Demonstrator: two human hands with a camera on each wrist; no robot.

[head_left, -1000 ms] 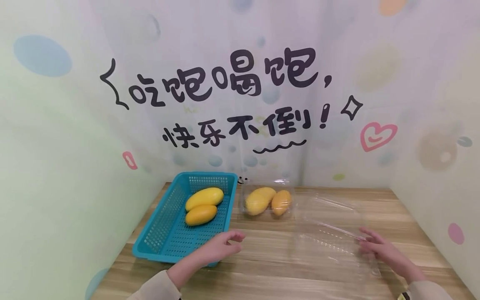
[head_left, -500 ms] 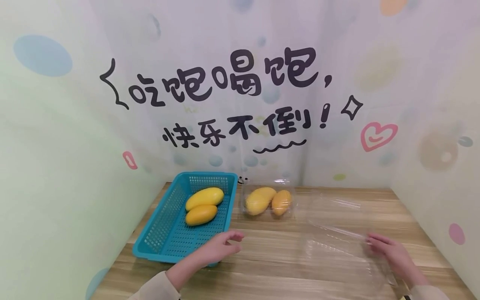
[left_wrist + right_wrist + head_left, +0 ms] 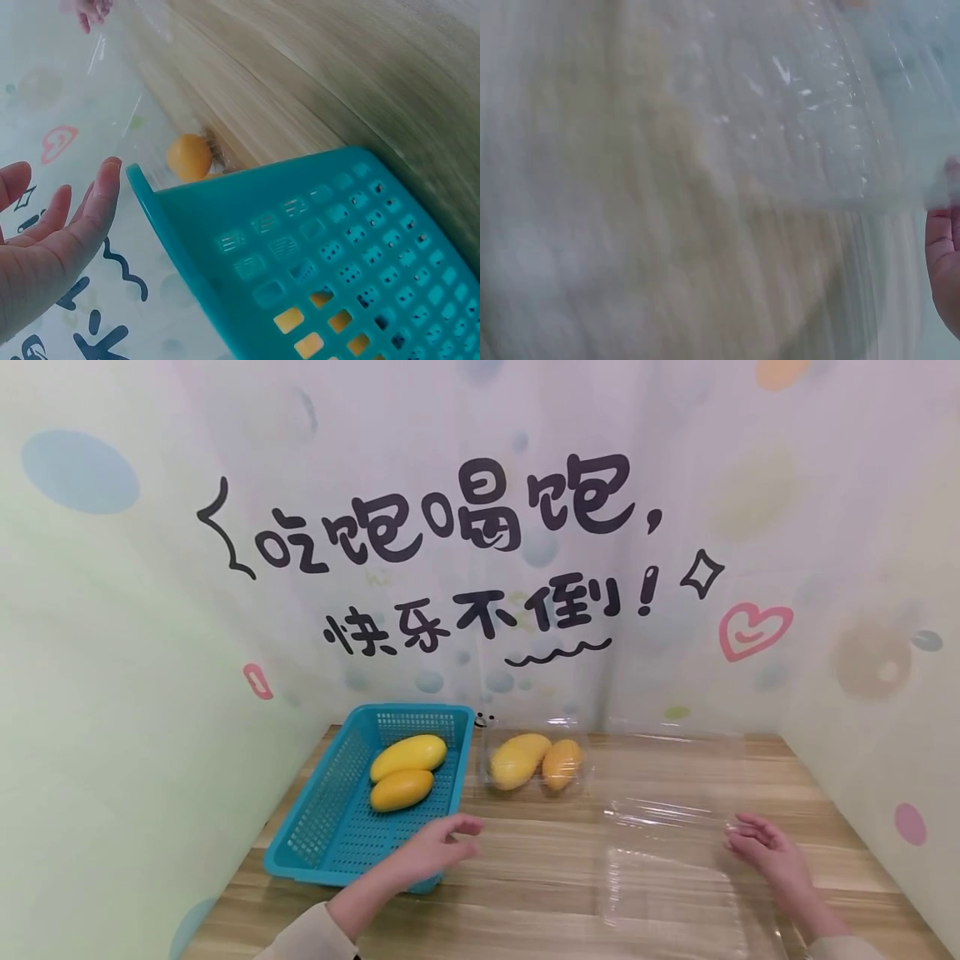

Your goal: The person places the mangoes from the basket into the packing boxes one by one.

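Observation:
My right hand (image 3: 772,856) grips the right edge of a clear plastic clamshell box (image 3: 667,877), which stands open with its lid part raised toward the back. In the right wrist view, curled fingers (image 3: 943,236) meet the plastic's edge. My left hand (image 3: 431,852) is held with relaxed fingers at the near right corner of a teal basket (image 3: 360,860), holding nothing. Inside the basket lie two yellow mangoes, a larger one (image 3: 410,757) behind a smaller one (image 3: 402,791). In the left wrist view the left fingers (image 3: 105,191) are apart from the basket rim.
Behind the left hand, a second clear box (image 3: 536,793) with mangoes (image 3: 517,764) inside stands beside the basket. The wooden tabletop (image 3: 540,868) runs back to a printed curtain (image 3: 420,685). Side walls flank the table.
The clear clamshell box has turned to face more squarely and its lid part now stands higher at the back. The right hand has shifted with it. The left hand has barely moved.

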